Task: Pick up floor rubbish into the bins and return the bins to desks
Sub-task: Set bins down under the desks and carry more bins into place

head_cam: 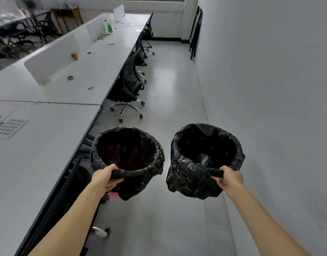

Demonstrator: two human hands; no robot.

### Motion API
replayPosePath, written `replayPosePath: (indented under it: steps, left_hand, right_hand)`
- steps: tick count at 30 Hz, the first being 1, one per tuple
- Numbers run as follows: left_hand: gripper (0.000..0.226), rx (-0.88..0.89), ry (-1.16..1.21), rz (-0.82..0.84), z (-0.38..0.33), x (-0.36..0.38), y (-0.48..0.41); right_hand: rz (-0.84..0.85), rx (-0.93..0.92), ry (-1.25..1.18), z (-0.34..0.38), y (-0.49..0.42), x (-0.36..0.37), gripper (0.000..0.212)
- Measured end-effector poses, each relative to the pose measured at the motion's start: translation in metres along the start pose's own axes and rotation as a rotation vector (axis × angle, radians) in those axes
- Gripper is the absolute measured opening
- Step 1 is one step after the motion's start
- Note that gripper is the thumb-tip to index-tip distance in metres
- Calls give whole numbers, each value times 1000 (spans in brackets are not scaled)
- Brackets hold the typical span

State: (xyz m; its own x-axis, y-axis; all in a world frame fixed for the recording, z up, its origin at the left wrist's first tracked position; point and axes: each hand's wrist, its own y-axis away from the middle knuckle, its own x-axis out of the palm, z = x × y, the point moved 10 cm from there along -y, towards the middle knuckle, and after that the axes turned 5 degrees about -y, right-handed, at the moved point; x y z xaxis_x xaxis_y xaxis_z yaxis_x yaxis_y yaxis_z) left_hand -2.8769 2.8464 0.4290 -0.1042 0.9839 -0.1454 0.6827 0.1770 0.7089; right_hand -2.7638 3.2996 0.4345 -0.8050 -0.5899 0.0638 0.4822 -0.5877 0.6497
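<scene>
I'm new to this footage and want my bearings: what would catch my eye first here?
Two bins lined with black bags fill the middle, held side by side over the floor: the left hand grips the near rim of the left bin, and the right hand grips that of the right bin. A long white desk runs along the left, with black chairs beside it.

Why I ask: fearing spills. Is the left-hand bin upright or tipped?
Roughly upright: left hand grips the left bin by its near rim, mouth facing up.
</scene>
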Motion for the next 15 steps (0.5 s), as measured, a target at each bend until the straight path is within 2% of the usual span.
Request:
replayPosePath:
  steps: [7, 15]
  left_hand:
    - [26, -26, 47, -45, -117, 71, -108]
    - [29, -60, 13, 7, -277, 168, -272]
  right_hand:
    - [15, -24, 49, 115, -125, 122, 7]
    - [-15, -20, 80, 215, -274, 268, 9]
